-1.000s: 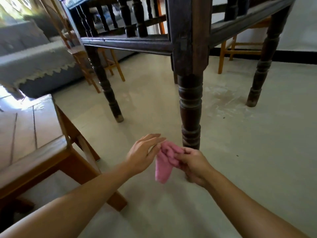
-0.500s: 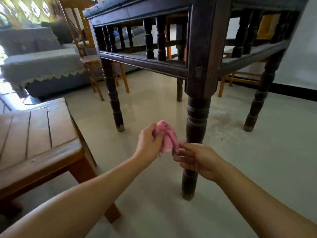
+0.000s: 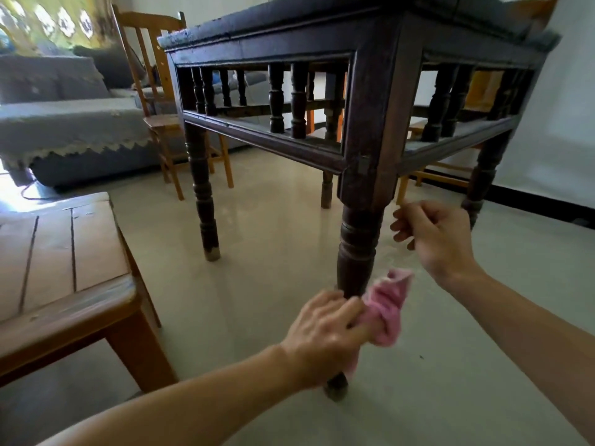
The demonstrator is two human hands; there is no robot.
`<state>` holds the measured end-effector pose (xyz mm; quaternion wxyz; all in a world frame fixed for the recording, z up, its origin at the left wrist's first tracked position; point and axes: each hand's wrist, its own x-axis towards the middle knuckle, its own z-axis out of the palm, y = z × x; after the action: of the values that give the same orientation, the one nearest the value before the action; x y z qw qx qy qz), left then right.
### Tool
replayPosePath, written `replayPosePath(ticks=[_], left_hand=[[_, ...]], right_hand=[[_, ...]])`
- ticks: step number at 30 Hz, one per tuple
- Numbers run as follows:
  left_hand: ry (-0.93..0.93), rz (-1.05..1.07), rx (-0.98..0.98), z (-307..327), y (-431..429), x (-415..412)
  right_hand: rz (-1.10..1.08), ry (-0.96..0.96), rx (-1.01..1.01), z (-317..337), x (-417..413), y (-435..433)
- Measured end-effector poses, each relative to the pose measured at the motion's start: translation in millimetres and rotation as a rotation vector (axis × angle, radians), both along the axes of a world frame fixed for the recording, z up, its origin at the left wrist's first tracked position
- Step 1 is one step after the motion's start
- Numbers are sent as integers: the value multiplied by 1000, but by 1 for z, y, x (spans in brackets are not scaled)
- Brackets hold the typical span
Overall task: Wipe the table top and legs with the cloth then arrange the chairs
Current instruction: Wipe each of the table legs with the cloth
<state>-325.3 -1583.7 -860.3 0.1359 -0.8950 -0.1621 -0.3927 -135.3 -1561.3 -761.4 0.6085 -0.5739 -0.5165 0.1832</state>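
One grip matters here: my left hand [image 3: 325, 333] pinches the pink cloth [image 3: 384, 309] against the near bench leg [image 3: 355, 252], whose long axis runs straight up from it, while my right hand [image 3: 434, 236] hangs loosely curled, empty, just right.

Low wooden slatted table [image 3: 61, 272]: near left, orange-brown legs, standing on the pale glossy floor [image 3: 264, 239]. Grey sofa [image 3: 64, 123]: far left, draped in a cover with a scalloped lace edge. Patterned curtain [image 3: 42, 24]: far left corner, backlit. White wall [image 3: 560, 123]: right, black skirting along its base.
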Motion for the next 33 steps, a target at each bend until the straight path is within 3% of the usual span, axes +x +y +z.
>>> replayPosePath(ticks=[2, 6, 9, 11, 18, 23, 26, 28, 33], left_hand=[[-102, 20, -156, 1, 8, -3], [-638, 242, -788, 61, 40, 13], [-975, 275, -953, 84, 68, 23], [-1105, 263, -1091, 81, 78, 32], [-1088, 65, -1598, 76, 82, 49], [-657, -5, -1530, 90, 78, 1], [-502, -182, -1719, 109, 73, -29], [-541, -249, -1786, 110, 74, -29], [-863, -299, -1763, 89, 73, 4]], right_hand=[[-14, -1, -34, -10, -1, 2], [-58, 74, -48, -11, -11, 8], [-39, 71, -57, -11, -18, 10], [-30, 90, -74, -12, -18, 11], [-5, 137, -119, -14, -15, 15], [0, 134, -123, -12, -14, 18], [10, 159, -129, -12, -14, 21], [25, 175, -143, -15, -16, 23], [33, 168, -172, -22, -24, 24]])
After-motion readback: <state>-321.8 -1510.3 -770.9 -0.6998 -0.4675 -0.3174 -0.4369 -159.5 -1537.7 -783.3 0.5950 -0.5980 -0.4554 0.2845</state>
